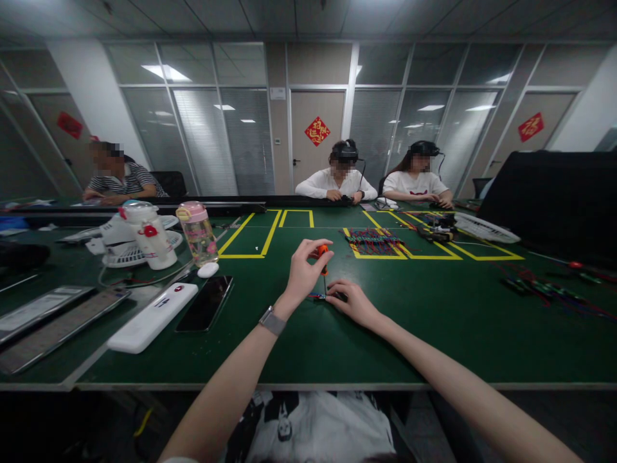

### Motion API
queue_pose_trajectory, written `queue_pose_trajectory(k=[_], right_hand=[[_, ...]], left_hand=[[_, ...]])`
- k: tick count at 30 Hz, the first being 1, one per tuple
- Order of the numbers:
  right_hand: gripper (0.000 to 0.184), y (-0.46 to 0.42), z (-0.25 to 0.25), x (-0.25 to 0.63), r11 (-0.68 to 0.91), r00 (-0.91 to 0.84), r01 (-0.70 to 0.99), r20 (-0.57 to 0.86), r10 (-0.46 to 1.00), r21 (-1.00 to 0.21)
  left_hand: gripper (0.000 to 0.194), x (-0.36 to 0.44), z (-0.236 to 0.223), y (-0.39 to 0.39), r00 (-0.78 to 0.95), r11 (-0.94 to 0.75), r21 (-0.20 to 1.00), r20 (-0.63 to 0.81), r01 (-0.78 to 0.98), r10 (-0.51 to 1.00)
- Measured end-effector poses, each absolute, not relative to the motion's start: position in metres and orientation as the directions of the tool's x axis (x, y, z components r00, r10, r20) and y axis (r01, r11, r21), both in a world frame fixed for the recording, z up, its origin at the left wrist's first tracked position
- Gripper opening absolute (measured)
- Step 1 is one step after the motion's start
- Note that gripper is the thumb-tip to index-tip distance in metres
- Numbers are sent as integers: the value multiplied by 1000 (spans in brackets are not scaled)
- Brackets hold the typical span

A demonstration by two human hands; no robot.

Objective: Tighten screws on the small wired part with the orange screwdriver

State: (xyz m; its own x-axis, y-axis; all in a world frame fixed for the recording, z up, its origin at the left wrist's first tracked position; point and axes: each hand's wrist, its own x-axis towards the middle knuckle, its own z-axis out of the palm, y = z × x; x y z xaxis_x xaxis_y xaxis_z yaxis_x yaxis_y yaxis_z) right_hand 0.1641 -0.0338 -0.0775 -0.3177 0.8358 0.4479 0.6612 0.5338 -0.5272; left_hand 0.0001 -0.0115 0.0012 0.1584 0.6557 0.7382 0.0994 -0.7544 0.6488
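Observation:
My left hand (304, 270), with a watch on its wrist, is closed around the orange handle of a screwdriver (324, 251). The screwdriver stands upright and its thin shaft points down to a small wired part (318, 296) on the green table. My right hand (354, 302) rests on the table beside that part, fingers pinched at its right end. Red and blue wires stick out of the part to the left. The fingers hide most of it, and I cannot make out its exact kind.
Left of my hands lie a black phone (205, 303), a white power bank (153, 316), a pink-lidded bottle (197, 235) and a white bottle (153, 238). A bundle of wired parts (373, 242) lies ahead to the right, inside yellow tape. Several people sit across the table.

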Motion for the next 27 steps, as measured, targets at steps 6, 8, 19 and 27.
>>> queue_pose_trajectory(k=[6, 8, 19, 27], right_hand=[[10, -32, -80, 165, 546, -323, 654, 460, 827, -524], [9, -30, -81, 165, 547, -322, 652, 461, 827, -525], [15, -30, -82, 165, 554, -334, 659, 462, 822, -509], [15, -30, -82, 166, 530, -325, 676, 437, 838, -512]], left_hand=[[27, 0, 3, -14, 207, -764, 640, 740, 76, 640], [28, 1, 2, -13, 228, -762, 646, 734, 55, 639], [28, 1, 2, -14, 236, -761, 646, 732, 61, 640], [16, 0, 0, -11, 157, -787, 605, 772, 118, 616]])
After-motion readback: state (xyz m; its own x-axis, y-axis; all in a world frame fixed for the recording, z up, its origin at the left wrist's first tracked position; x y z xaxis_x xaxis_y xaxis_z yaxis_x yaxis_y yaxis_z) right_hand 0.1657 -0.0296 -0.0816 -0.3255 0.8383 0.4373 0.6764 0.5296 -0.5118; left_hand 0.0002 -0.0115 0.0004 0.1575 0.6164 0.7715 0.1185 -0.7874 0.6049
